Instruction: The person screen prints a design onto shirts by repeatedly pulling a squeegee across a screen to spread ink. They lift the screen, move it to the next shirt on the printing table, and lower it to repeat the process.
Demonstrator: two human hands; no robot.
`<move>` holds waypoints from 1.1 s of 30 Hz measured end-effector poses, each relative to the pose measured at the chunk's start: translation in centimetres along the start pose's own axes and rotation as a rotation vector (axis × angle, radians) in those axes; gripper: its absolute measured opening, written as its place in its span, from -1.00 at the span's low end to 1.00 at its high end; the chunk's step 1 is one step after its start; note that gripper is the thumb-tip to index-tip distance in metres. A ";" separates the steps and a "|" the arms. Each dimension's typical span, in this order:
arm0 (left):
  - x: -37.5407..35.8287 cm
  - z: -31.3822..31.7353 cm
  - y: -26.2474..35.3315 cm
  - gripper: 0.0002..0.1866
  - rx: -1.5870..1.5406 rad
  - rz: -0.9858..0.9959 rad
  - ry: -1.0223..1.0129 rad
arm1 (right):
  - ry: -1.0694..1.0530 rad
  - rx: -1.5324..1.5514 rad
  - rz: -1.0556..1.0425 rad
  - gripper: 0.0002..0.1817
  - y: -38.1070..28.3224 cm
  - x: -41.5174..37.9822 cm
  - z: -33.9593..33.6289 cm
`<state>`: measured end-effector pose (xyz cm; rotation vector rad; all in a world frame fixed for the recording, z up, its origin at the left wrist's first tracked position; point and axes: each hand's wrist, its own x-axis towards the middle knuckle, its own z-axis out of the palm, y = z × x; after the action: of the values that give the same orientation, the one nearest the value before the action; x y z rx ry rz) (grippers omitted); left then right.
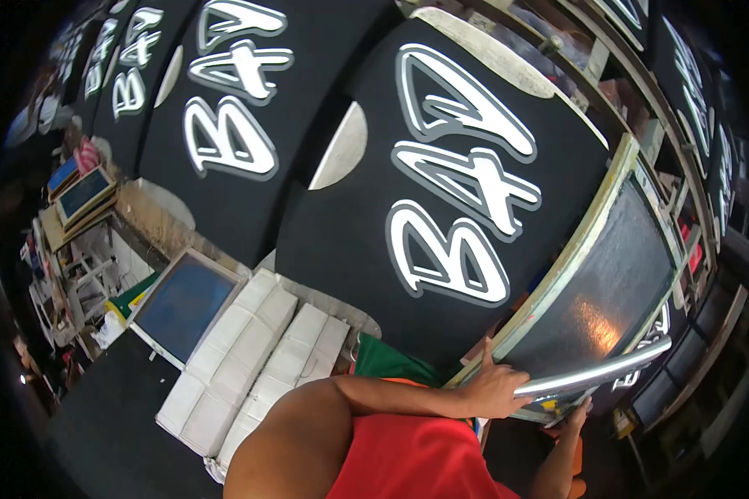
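Note:
A screen printing frame (539,306) with dark mesh (609,274) stands tilted over the right edge of a black fabric panel (333,249). The panel bears white and grey "BAD"-like lettering (449,258). My left hand (498,389) is closed around the frame's near corner, one finger lying along its side. Beside those fingers is the end of a silvery squeegee bar (599,368), which lies across the near part of the screen. My right hand (572,418) grips the frame's near edge below the bar; its fingers are partly hidden.
White wrapped blocks (229,362) and a smaller blue-meshed screen (190,299) lie to the left. Green cloth (391,359) is close to my left forearm. More printed black panels (233,91) extend leftward. A wooden rack (653,137) runs along the right.

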<state>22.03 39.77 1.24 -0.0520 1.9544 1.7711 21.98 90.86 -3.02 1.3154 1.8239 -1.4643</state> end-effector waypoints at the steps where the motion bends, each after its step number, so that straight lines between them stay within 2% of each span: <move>1: -0.1 0.0 0.0 -0.63 -0.004 -0.009 -0.009 | 0.041 0.019 -0.004 -0.14 -1.0 -1.7 2.0; 2: -0.1 0.2 0.1 -0.63 0.013 -0.012 0.019 | 0.164 -0.152 -0.089 -0.14 -1.5 -2.1 2.6; 5: -0.5 1.4 0.2 -0.60 0.074 -0.002 0.102 | 0.070 -0.042 -0.105 -0.12 -0.8 -0.9 1.4; 7: -0.4 1.9 0.4 -0.56 0.103 -0.027 0.164 | 0.254 -0.179 -0.156 -0.15 -0.8 -1.1 0.9; 8: -0.3 2.1 0.5 -0.56 0.121 -0.014 0.182 | 0.235 -0.166 -0.173 -0.15 -0.5 -0.1 -0.1; 10: -0.3 1.8 1.3 -0.50 0.169 -0.126 0.126 | 0.316 -0.340 -0.232 -0.24 0.8 2.7 -3.0; 11: -0.2 2.3 1.1 -0.47 0.220 -0.123 0.160 | 0.340 -0.310 -0.264 -0.28 2.2 5.6 -5.3; 14: 0.6 3.6 -0.2 -0.41 0.337 -0.110 0.246 | 0.339 -0.238 -0.272 -0.30 2.2 4.6 -4.0; 15: 0.5 3.5 0.0 -0.44 0.312 -0.104 0.259 | 0.376 -0.445 -0.329 -0.32 2.5 5.8 -5.5; 16: 0.7 3.9 -0.3 -0.47 0.347 -0.077 0.340 | 0.424 -0.506 -0.245 -0.28 1.6 4.4 -4.2; 18: -0.3 4.0 1.7 -0.47 0.231 -0.081 0.466 | 0.146 -0.471 -0.289 -0.03 3.0 7.3 -5.8; 19: 0.4 4.4 0.4 -0.45 0.290 -0.100 0.494 | 0.096 -0.432 -0.348 -0.06 3.7 7.8 -6.5; 20: 1.5 4.6 -2.1 -0.42 0.325 -0.060 0.555 | 0.054 -0.395 -0.404 -0.10 2.7 4.9 -4.8; 22: 0.5 4.6 1.2 -0.39 0.229 -0.194 0.504 | 0.095 -0.483 -0.430 -0.16 0.2 -1.5 -2.4; 23: 0.7 4.9 1.2 -0.45 0.234 -0.123 0.527 | 0.151 -0.506 -0.469 -0.20 0.8 -1.1 -2.5; 24: 1.2 5.1 0.1 -0.50 0.062 -0.081 0.516 | 0.211 -0.528 -0.505 -0.23 1.4 0.0 -2.5; 25: 1.3 5.5 0.3 -0.51 -0.009 -0.059 0.534 | 0.175 -0.558 -0.509 -0.24 1.2 -0.1 -2.7; 28: 2.6 5.4 -2.1 -0.46 0.250 -0.021 0.630 | 0.108 -0.635 -0.495 -0.22 0.7 -0.4 -3.0; 33: 2.1 5.7 -0.3 -0.45 0.344 -0.066 0.627 | 0.239 -0.627 -0.560 -0.14 1.1 -1.0 -2.6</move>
<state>22.18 45.68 -0.05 -0.6096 2.6302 1.4540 23.90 92.82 -1.93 0.7137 2.6645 -0.8338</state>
